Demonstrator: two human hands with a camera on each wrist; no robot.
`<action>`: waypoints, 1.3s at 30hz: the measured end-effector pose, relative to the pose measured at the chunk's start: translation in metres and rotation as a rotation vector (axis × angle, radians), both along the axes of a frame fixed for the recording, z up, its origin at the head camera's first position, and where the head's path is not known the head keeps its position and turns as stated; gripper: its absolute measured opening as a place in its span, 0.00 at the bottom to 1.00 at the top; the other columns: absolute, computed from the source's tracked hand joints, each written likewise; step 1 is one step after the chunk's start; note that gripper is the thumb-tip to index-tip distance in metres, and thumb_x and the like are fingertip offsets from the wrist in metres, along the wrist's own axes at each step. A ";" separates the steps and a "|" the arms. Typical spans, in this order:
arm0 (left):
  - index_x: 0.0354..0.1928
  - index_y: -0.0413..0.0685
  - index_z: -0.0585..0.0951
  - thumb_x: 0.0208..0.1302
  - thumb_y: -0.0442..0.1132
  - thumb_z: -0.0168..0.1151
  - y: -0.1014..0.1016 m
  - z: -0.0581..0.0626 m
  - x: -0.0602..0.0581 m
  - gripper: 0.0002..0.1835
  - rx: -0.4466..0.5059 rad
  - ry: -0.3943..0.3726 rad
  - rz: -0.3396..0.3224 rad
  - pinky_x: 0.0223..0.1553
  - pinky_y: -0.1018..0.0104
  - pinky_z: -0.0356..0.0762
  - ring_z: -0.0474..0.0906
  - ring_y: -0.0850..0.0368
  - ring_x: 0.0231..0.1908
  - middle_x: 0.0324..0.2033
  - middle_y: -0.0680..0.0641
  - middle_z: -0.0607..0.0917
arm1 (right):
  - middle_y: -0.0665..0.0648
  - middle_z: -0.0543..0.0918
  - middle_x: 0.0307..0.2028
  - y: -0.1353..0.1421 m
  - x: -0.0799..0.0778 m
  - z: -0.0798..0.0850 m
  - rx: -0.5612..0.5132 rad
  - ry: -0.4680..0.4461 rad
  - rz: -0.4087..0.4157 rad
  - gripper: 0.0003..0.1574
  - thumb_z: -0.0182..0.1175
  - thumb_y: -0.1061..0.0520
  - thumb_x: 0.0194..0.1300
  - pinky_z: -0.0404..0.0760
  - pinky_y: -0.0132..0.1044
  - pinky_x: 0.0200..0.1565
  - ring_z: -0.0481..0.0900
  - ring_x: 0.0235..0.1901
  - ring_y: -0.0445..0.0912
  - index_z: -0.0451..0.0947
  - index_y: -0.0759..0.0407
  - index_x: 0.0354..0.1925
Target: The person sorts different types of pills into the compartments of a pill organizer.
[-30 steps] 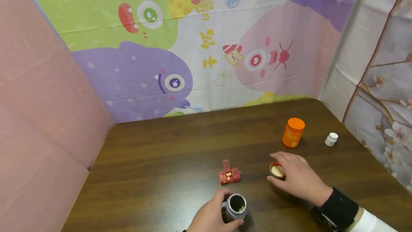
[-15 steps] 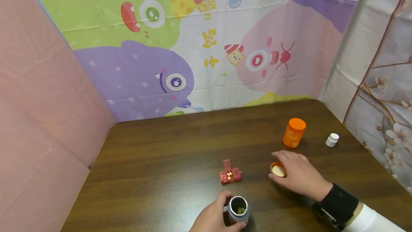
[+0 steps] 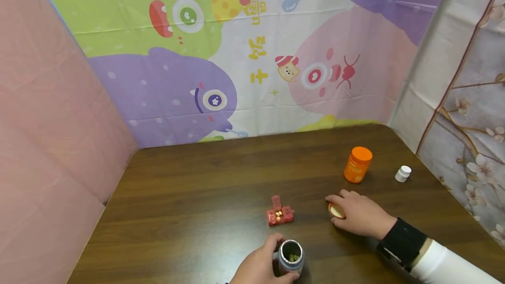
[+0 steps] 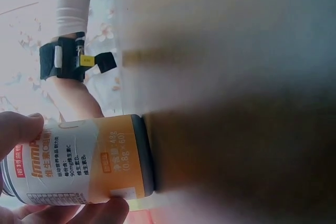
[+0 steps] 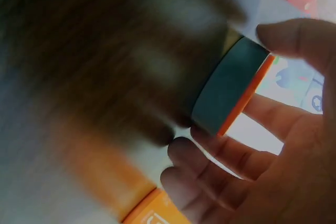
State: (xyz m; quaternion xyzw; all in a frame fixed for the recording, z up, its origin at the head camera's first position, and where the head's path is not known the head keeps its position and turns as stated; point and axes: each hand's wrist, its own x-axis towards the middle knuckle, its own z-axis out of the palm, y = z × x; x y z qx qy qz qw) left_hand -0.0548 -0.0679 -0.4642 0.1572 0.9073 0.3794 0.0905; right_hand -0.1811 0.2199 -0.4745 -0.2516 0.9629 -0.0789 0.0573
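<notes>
My left hand [image 3: 258,261] grips an uncapped pill bottle [image 3: 291,263], its mouth up, with greenish tablets [image 3: 293,257] inside. The left wrist view shows the bottle's white and orange label [image 4: 79,161] and dark base. On the right, my right hand [image 3: 360,213] pinches the bottle cap [image 3: 336,211], whose pale liner faces up inside an orange rim. From the right wrist, the cap's dark teal side [image 5: 231,85] appears between thumb and fingertips. Beyond the bottle sits a small red pill organizer [image 3: 288,214], one lid raised, with pale tablets [image 3: 278,215] in that compartment.
An orange jar [image 3: 357,165] stands behind my right hand, and a small white bottle [image 3: 403,174] is farther right. Everything rests on a dark wooden table [image 3: 189,196], with a cartoon-printed cloth [image 3: 260,117] hanging along its far edge.
My right thumb and fingers have drawn in around the cap, covering more of it. The left hand and bottle stay nearly in place; the organizer is unchanged.
</notes>
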 end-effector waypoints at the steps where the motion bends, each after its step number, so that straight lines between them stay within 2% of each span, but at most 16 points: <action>1: 0.55 0.53 0.70 0.47 0.54 0.76 0.000 0.000 -0.001 0.35 0.001 0.001 -0.001 0.35 0.60 0.79 0.78 0.64 0.35 0.41 0.52 0.84 | 0.51 0.74 0.35 -0.001 0.000 0.001 -0.012 -0.012 0.005 0.31 0.67 0.43 0.55 0.76 0.41 0.32 0.71 0.30 0.43 0.77 0.50 0.56; 3: 0.55 0.53 0.70 0.47 0.54 0.75 0.001 -0.001 -0.002 0.35 0.003 0.009 -0.003 0.34 0.61 0.79 0.78 0.64 0.35 0.40 0.52 0.84 | 0.50 0.73 0.33 -0.002 0.001 0.002 -0.050 -0.033 0.005 0.26 0.68 0.47 0.56 0.74 0.38 0.30 0.71 0.27 0.42 0.78 0.49 0.53; 6: 0.54 0.53 0.70 0.48 0.54 0.75 0.002 -0.003 -0.003 0.34 0.006 0.025 -0.010 0.34 0.63 0.78 0.78 0.65 0.34 0.39 0.53 0.84 | 0.50 0.73 0.35 -0.008 0.006 0.007 -0.128 -0.063 -0.003 0.25 0.67 0.49 0.57 0.76 0.38 0.31 0.72 0.28 0.41 0.77 0.49 0.53; 11: 0.55 0.52 0.70 0.49 0.52 0.75 0.004 -0.005 -0.006 0.34 0.024 0.042 -0.036 0.35 0.65 0.78 0.76 0.68 0.34 0.40 0.53 0.84 | 0.46 0.74 0.39 -0.024 0.023 0.024 -0.314 -0.021 0.003 0.26 0.65 0.45 0.61 0.77 0.36 0.33 0.72 0.31 0.39 0.73 0.42 0.57; 15: 0.55 0.52 0.70 0.50 0.52 0.75 0.005 -0.005 -0.008 0.34 0.045 0.049 -0.061 0.34 0.67 0.79 0.76 0.69 0.34 0.40 0.53 0.84 | 0.44 0.74 0.36 -0.038 0.043 0.040 -0.535 0.001 0.099 0.24 0.63 0.43 0.64 0.75 0.30 0.27 0.71 0.27 0.39 0.72 0.36 0.58; 18: 0.56 0.52 0.69 0.50 0.51 0.75 0.006 -0.006 -0.009 0.34 0.052 0.058 -0.071 0.34 0.67 0.79 0.76 0.70 0.34 0.40 0.53 0.84 | 0.44 0.73 0.37 -0.046 0.056 0.050 -0.671 -0.031 0.188 0.23 0.63 0.45 0.64 0.75 0.29 0.24 0.71 0.26 0.41 0.72 0.37 0.57; 21: 0.56 0.53 0.69 0.50 0.51 0.74 0.007 -0.006 -0.009 0.33 0.054 0.074 -0.082 0.34 0.68 0.79 0.76 0.70 0.34 0.40 0.53 0.84 | 0.45 0.74 0.39 -0.053 0.067 0.054 -0.760 -0.040 0.249 0.25 0.66 0.51 0.62 0.78 0.31 0.27 0.73 0.29 0.41 0.72 0.42 0.56; 24: 0.56 0.54 0.69 0.50 0.52 0.74 0.008 -0.006 -0.010 0.33 0.050 0.072 -0.089 0.34 0.68 0.79 0.76 0.70 0.34 0.40 0.53 0.84 | 0.46 0.74 0.40 -0.059 0.075 0.054 -0.814 0.001 0.290 0.25 0.69 0.56 0.59 0.79 0.35 0.32 0.73 0.34 0.40 0.71 0.47 0.52; 28: 0.58 0.51 0.69 0.51 0.53 0.73 0.007 -0.005 -0.010 0.35 0.045 0.047 -0.092 0.33 0.68 0.79 0.76 0.69 0.35 0.42 0.51 0.84 | 0.47 0.73 0.42 -0.065 0.080 0.050 -0.812 0.031 0.300 0.24 0.71 0.56 0.56 0.78 0.37 0.36 0.73 0.37 0.40 0.67 0.49 0.43; 33: 0.61 0.49 0.68 0.53 0.55 0.72 0.006 -0.004 -0.011 0.37 0.056 0.028 -0.105 0.33 0.70 0.79 0.77 0.69 0.35 0.45 0.51 0.84 | 0.48 0.76 0.47 -0.067 0.083 0.045 -0.711 -0.004 0.314 0.21 0.69 0.49 0.59 0.79 0.37 0.35 0.74 0.38 0.40 0.64 0.47 0.37; 36: 0.58 0.51 0.68 0.53 0.54 0.71 0.005 -0.004 -0.011 0.34 0.053 0.032 -0.114 0.29 0.72 0.77 0.77 0.69 0.31 0.42 0.53 0.84 | 0.47 0.78 0.48 -0.067 0.084 0.043 -0.640 0.007 0.330 0.19 0.67 0.45 0.60 0.81 0.38 0.37 0.75 0.40 0.39 0.64 0.44 0.34; 39: 0.51 0.53 0.69 0.53 0.55 0.71 0.005 -0.002 -0.011 0.29 0.041 0.026 -0.117 0.25 0.74 0.74 0.74 0.70 0.26 0.37 0.56 0.84 | 0.47 0.79 0.48 -0.066 0.083 0.042 -0.579 0.074 0.376 0.19 0.67 0.44 0.60 0.81 0.40 0.39 0.75 0.43 0.38 0.65 0.44 0.31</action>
